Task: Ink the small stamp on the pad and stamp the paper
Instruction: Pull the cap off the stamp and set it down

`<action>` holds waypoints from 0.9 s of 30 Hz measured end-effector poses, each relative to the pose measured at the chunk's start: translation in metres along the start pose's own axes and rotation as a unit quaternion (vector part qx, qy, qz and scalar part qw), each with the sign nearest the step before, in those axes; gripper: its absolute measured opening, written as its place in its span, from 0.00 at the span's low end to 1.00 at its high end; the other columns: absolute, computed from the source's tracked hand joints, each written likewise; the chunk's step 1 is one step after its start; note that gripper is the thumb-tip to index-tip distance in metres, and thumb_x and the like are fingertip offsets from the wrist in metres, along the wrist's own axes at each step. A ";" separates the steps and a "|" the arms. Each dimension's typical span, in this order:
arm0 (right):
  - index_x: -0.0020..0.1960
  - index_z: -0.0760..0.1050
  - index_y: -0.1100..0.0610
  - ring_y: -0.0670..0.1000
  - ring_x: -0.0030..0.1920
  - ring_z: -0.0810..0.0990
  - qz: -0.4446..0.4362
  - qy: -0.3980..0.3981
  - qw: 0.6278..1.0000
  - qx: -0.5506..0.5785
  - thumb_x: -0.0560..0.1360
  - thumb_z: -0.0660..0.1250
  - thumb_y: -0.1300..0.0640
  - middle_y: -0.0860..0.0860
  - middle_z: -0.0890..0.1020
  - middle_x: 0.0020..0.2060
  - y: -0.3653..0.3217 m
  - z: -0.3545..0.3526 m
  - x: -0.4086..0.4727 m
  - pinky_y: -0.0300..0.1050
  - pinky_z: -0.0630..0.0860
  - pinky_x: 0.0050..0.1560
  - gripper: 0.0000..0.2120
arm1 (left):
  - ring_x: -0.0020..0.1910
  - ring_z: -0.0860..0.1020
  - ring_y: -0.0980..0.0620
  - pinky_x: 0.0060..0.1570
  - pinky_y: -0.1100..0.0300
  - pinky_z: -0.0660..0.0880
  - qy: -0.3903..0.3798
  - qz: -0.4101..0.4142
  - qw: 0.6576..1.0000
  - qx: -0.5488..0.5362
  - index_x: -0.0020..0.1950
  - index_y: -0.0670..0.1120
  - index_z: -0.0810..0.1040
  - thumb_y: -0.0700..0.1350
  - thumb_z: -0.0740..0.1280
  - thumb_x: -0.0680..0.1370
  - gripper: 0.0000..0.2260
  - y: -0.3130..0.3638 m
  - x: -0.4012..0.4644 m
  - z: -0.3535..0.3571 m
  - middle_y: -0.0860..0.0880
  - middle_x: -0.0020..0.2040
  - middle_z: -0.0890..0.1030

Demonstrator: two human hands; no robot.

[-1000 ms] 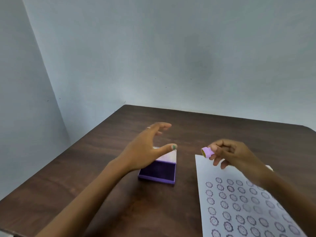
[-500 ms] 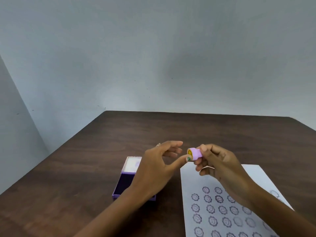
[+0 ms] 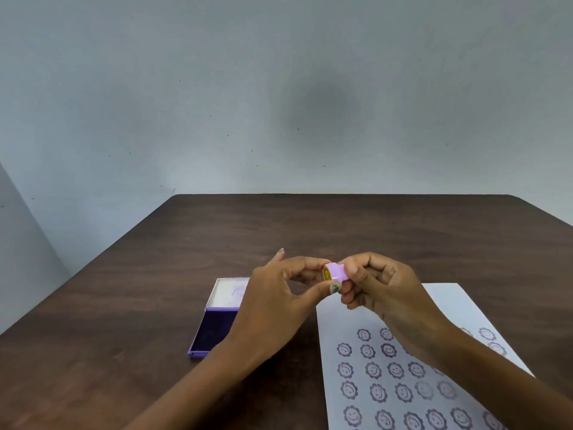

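Since half a second ago, brought closer together: left hand [image 3: 273, 301] now touching the small stamp [image 3: 335, 272], thumb tip under its yellow face, fingertips at its top edge. Held sideways above the table [image 3: 310, 225], lilac barrel pinched in the right hand [image 3: 381, 287], yellow smiley face turned toward 9 o'clock. Right grip closed round the barrel; left grip half closed, fingers curled, only lightly pinching the stamp's end. At 7 o'clock from the stamp, partly hidden behind the left hand, an open purple ink pad [image 3: 214, 333], lid laid back. At 5 o'clock, white paper [image 3: 387, 383] lying flat, covered with rows of purple smiley-flower prints, under the right forearm.
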State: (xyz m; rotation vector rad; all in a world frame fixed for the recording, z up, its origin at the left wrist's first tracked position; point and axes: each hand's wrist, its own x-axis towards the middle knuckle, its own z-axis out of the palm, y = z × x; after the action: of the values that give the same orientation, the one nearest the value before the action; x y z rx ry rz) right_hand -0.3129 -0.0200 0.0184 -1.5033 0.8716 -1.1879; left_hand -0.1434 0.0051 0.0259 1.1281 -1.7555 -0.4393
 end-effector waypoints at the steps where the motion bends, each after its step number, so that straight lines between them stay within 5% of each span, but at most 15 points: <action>1: 0.45 0.80 0.58 0.48 0.32 0.81 -0.001 0.001 1.000 0.004 0.68 0.65 0.50 0.50 0.84 0.31 0.000 0.000 0.000 0.36 0.79 0.34 0.13 | 0.42 0.81 0.64 0.70 0.65 0.54 -0.002 -0.001 1.000 -0.006 0.49 0.61 0.79 0.60 0.68 0.68 0.12 0.001 0.000 0.000 0.66 0.39 0.81; 9: 0.47 0.80 0.54 0.50 0.36 0.83 -0.020 0.009 1.000 0.012 0.67 0.67 0.51 0.52 0.85 0.36 0.002 0.000 0.000 0.37 0.79 0.38 0.12 | 0.44 0.82 0.63 0.73 0.62 0.54 -0.013 -0.008 1.000 -0.024 0.53 0.50 0.82 0.55 0.69 0.69 0.16 0.006 0.000 -0.005 0.56 0.44 0.85; 12: 0.47 0.80 0.53 0.51 0.37 0.84 -0.028 0.026 0.999 0.013 0.66 0.68 0.52 0.51 0.86 0.37 0.003 0.000 0.000 0.37 0.80 0.38 0.11 | 0.44 0.81 0.63 0.58 0.72 0.69 -0.016 -0.018 0.999 -0.023 0.52 0.52 0.82 0.55 0.69 0.69 0.14 0.004 0.001 -0.006 0.59 0.43 0.84; 15: 0.49 0.80 0.53 0.51 0.37 0.84 -0.032 0.049 0.998 0.016 0.68 0.67 0.52 0.52 0.86 0.38 0.003 -0.003 0.000 0.37 0.80 0.38 0.11 | 0.43 0.80 0.61 0.46 0.72 0.74 -0.011 -0.016 1.000 0.004 0.50 0.51 0.81 0.51 0.71 0.71 0.09 0.000 0.000 -0.008 0.57 0.43 0.83; 18: 0.48 0.79 0.54 0.49 0.36 0.83 -0.030 0.077 0.997 0.006 0.69 0.66 0.53 0.49 0.85 0.37 0.004 -0.006 0.001 0.36 0.80 0.37 0.10 | 0.45 0.79 0.60 0.57 0.63 0.73 -0.036 0.004 0.995 0.095 0.53 0.51 0.80 0.49 0.71 0.74 0.09 -0.005 0.000 -0.010 0.55 0.46 0.83; 21: 0.48 0.79 0.53 0.48 0.36 0.83 -0.030 0.089 0.995 -0.025 0.70 0.66 0.53 0.47 0.85 0.36 0.006 -0.007 0.001 0.36 0.80 0.37 0.09 | 0.47 0.77 0.60 0.72 0.57 0.57 -0.058 0.014 0.980 0.190 0.56 0.52 0.79 0.49 0.69 0.74 0.11 -0.010 0.000 -0.013 0.54 0.50 0.82; 24: 0.47 0.78 0.52 0.48 0.35 0.83 -0.036 0.086 0.995 -0.041 0.69 0.66 0.51 0.46 0.85 0.36 0.006 -0.006 0.001 0.36 0.80 0.36 0.09 | 0.51 0.74 0.59 0.72 0.59 0.51 -0.092 0.024 0.964 0.248 0.59 0.52 0.77 0.49 0.68 0.75 0.13 -0.013 0.001 -0.017 0.53 0.53 0.80; 27: 0.47 0.79 0.52 0.48 0.35 0.83 -0.042 0.082 0.995 -0.049 0.67 0.66 0.49 0.47 0.85 0.36 0.007 -0.006 0.000 0.36 0.80 0.36 0.11 | 0.51 0.72 0.57 0.65 0.59 0.63 -0.122 0.027 0.952 0.280 0.60 0.53 0.77 0.49 0.66 0.75 0.14 -0.016 0.000 -0.018 0.53 0.56 0.79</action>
State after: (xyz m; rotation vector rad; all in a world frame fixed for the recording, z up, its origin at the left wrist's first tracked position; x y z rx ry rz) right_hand -0.3184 -0.0235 0.0123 -1.5508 0.9966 -1.3626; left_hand -0.1199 0.0001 0.0226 1.4582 -2.2025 -0.0375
